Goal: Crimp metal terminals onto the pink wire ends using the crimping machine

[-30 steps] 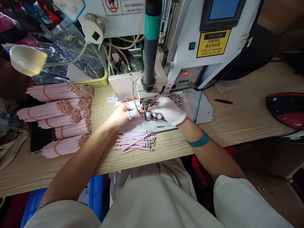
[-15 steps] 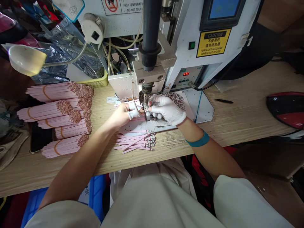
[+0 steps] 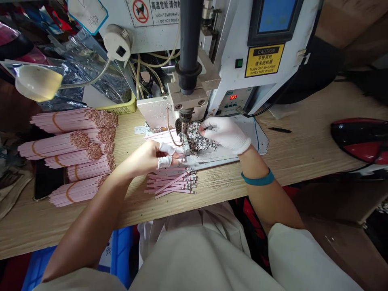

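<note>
My left hand (image 3: 148, 157), with white finger cots on its fingers, pinches a pink strip (image 3: 163, 135) under the electrode of a spot welding machine (image 3: 188, 117). My right hand (image 3: 226, 135), in a white glove, hovers over a heap of small metal tabs (image 3: 198, 141), fingertips together. Whether those fingers hold a tab is hidden. Bundles of pink strips with copper-coloured ends (image 3: 68, 143), tied with orange bands, lie to the left. Loose pink strips with metal tips (image 3: 171, 184) lie just below my left wrist.
A gooseneck lamp (image 3: 38, 83), a yellow basket (image 3: 124, 106) and foil bags (image 3: 100, 76) stand behind the bundles. Farther right on the wooden bench (image 3: 303, 137) lie a black pen (image 3: 279, 130) and a red-and-black object (image 3: 360, 139). A blue crate (image 3: 121, 258) sits below the bench.
My right hand has moved right, away from the electrode, over the heap of tabs. My left hand stays by the electrode, and the view has shifted slightly.
</note>
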